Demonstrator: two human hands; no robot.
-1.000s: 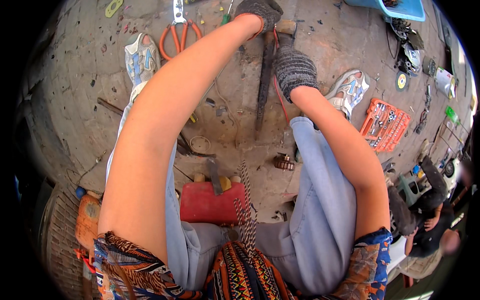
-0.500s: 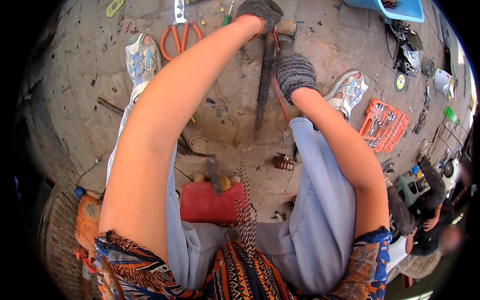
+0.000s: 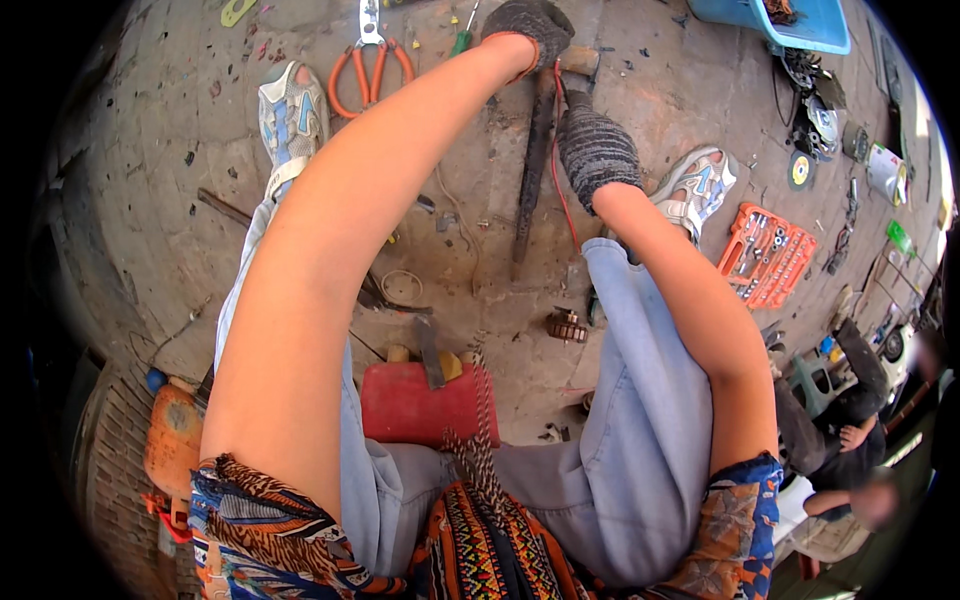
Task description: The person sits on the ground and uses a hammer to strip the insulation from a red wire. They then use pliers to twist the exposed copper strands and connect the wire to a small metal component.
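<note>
Both my hands wear dark grey knit gloves and meet over the ground at the top middle. My left hand (image 3: 530, 28) is closed; what its fingers hold is hidden. Just nearer to me, my right hand (image 3: 598, 150) has its fingers pressed together and pointing away, and anything in them cannot be made out. A thin red wire (image 3: 560, 185) runs along its fingertips and down toward my right knee. Beside it lies a long dark bar (image 3: 530, 190). A tan block (image 3: 578, 61), apparently wooden, sits at the bar's far end, between the two hands.
Orange-handled cutters (image 3: 370, 75) and a green screwdriver (image 3: 462, 40) lie left of my hands. At right are an orange socket set (image 3: 768, 255), a blue tub (image 3: 785, 25) and loose parts. A copper-wound part (image 3: 567, 325) and red box (image 3: 425, 400) are near my legs. Another person (image 3: 850, 440) sits at right.
My hands shift only slightly, and the right one tilts a little. The tan block shows more plainly between them. The whole view has moved slightly.
</note>
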